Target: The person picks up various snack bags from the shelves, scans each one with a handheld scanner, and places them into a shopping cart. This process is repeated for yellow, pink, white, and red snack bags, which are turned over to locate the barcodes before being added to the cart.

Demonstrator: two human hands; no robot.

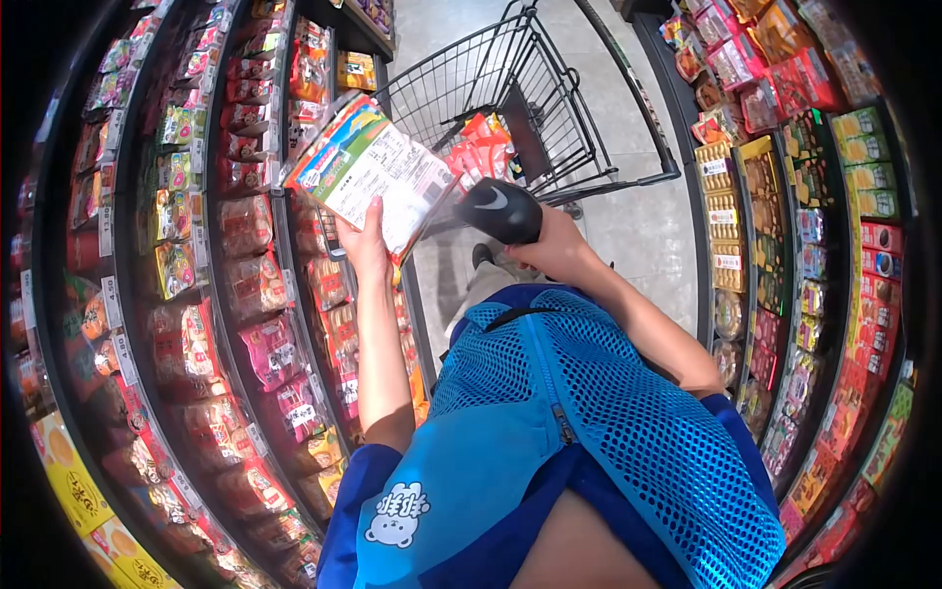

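Observation:
In the head view my left hand [367,243] grips the lower edge of a plastic snack bag [397,182], its printed label side turned up toward me. The bag has a green, blue and yellow band along the top. My right hand [561,250] is wrapped around a black handheld barcode scanner [502,212], whose head is turned left, close to the bag's right edge. Just beyond the scanner, red-and-white packets [481,143] lie in the wire shopping cart [432,80], partly hidden by the bag and scanner.
Shelves of packaged snacks [250,226] line the left side, with price tags along their edges. More shelves with boxes and packets [723,221] run along the right. The cart stands ahead on the grey tiled floor [628,260] between them.

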